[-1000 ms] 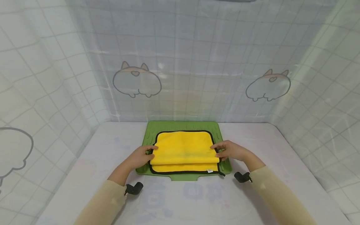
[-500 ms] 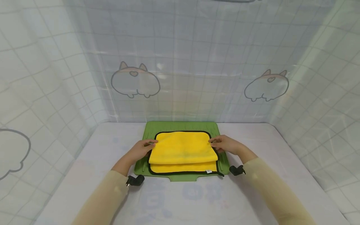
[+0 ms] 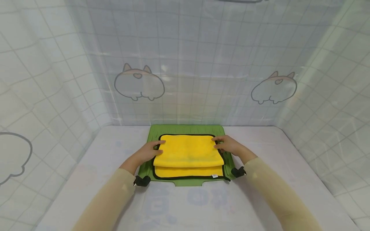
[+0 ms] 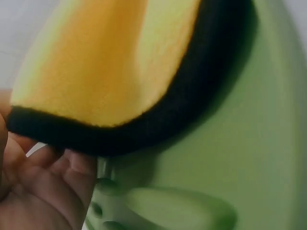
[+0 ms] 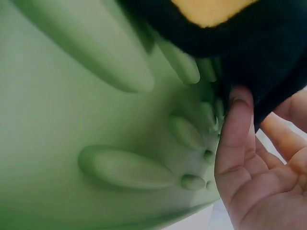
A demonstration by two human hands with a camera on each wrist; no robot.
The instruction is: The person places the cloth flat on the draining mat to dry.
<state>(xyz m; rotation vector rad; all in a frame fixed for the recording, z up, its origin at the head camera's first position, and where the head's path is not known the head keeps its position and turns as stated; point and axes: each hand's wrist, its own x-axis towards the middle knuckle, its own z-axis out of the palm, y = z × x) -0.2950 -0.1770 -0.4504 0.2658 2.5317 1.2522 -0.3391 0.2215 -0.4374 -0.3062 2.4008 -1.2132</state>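
A yellow cloth (image 3: 188, 150) with black edging lies folded over on a green ridged drainer tray (image 3: 187, 129), its lower layer showing along the front with a small white tag. My left hand (image 3: 146, 152) pinches the cloth's left side edge. Opposite it, my right hand (image 3: 230, 146) pinches the right side edge. In the left wrist view, fingers (image 4: 53, 167) sit beneath the black hem at a rounded corner. Fingers (image 5: 235, 134) reach up to the dark hem in the right wrist view, partly hidden by the cloth.
The tray rests on a white patterned tabletop (image 3: 190, 211), near its back edge. A grid-patterned curtain (image 3: 202, 57) rises behind and along both sides. Black wrist cameras hang below both sleeves, close to the tray's front corners.
Both hands have slid away from me along the cloth's side edges, towards its back, and the right has come slightly inward. The cloth stays folded in nearly the same place.
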